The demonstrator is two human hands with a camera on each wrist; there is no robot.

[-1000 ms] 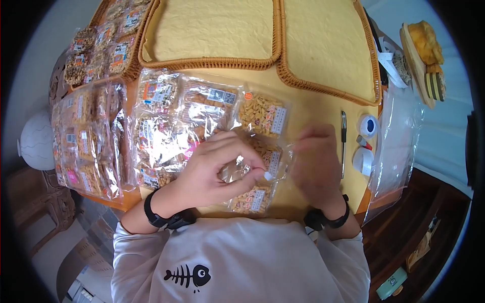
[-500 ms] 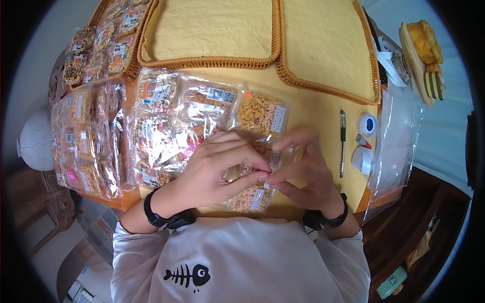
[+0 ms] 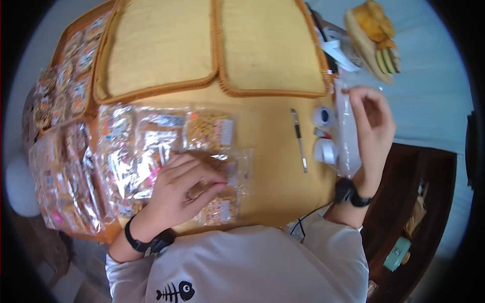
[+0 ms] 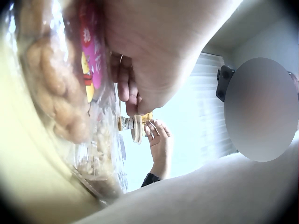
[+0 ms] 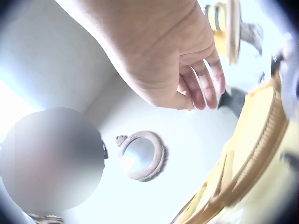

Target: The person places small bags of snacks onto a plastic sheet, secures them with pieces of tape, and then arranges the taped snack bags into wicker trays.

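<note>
Snack packets [image 3: 209, 131]: clear-wrapped, left and near on the table [image 3: 273, 192]. Left hand [image 3: 179, 188]: above the nearer packets, fingers loosely curved, nothing seen held. Right hand [image 3: 375, 118]: raised at right, near a clear plastic bag [image 3: 347, 149], fingers half curled; hold, if any, cannot be told. Pen [image 3: 297, 134]: between packets and white rolls [image 3: 325, 151]. Wicker trays [image 3: 156, 92]: far side.

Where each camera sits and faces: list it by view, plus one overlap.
Head: worn there, looking forward and down at bagged snacks and wicker trays; left hand, right hand and shirt show.
Left wrist: worn there, looking past left hand and bagged snacks; right hand beyond, blurred-out head at right.
Right wrist: worn there, looking past right hand toward a wicker rim; blurred-out head at left.
Head and left wrist views share both hands.
</note>
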